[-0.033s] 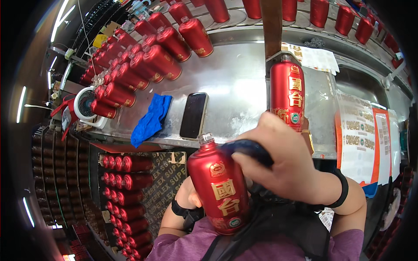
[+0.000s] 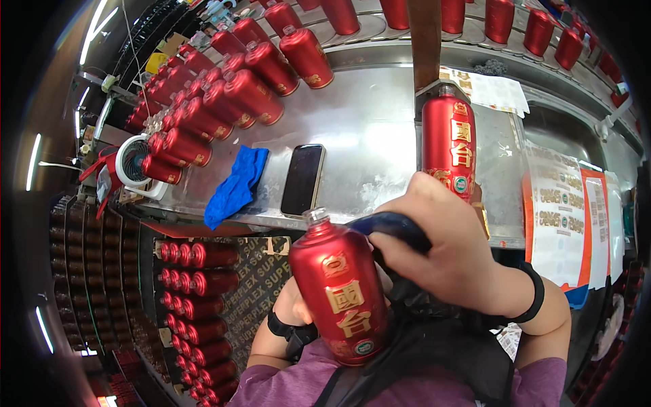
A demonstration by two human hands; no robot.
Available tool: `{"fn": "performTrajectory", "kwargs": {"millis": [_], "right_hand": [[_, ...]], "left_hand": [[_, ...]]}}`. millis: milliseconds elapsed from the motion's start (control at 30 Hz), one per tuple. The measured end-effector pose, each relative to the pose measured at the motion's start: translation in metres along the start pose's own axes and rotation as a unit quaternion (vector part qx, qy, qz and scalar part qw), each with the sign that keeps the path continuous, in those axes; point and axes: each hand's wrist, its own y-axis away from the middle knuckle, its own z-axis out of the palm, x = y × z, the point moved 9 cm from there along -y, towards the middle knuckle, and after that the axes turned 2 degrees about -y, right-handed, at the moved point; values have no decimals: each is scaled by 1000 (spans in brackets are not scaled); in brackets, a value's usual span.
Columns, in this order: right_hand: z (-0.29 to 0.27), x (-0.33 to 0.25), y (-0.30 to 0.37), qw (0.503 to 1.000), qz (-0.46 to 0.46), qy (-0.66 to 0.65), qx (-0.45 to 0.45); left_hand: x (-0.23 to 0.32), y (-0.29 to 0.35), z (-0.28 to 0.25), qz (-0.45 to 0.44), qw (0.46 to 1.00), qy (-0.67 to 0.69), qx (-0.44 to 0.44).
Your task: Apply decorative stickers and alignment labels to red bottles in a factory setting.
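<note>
One bottle [image 2: 339, 288], left of the right hand [image 2: 444, 247]
It clasps a dark object [image 2: 397, 228]; left hand [image 2: 298, 305], mostly hidden behind the bottle, grip unclear.

Held bottle [image 2: 346, 271]: smooth satin red, glossy clear neck [image 2: 317, 216]
Surface [image 2: 366, 102]: shiny, scuffed metal
Phone [image 2: 302, 180]: dark, glossy
Blue cloth [image 2: 237, 184], nine o'clock: wrinkled, matt
Sheets [image 2: 553, 197], three o'clock: paper
</note>
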Motion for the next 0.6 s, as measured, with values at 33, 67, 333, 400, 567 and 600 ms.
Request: {"fn": "performTrajectory", "kwargs": {"millis": [33,67,333,400,567,600], "right_hand": [[-2,6,0,1000,19,3,-5],[-3,16,1,998,65,6,-15],[-16,32,14,978,176,-103,-39],[-15,30,16,977,175,-113,-48],[-13,24,18,977,161,-130,-50],[-12,24,19,976,169,-130,-55]], "left_hand": [[-7,0,-12,-41,995,56,65],[-10,2,-18,-69,992,59,93],[10,-9,15,63,993,13,-103],[11,-8,15,70,992,15,-103],[9,-3,13,74,993,6,-95],[10,-2,13,81,992,11,-91]]}}
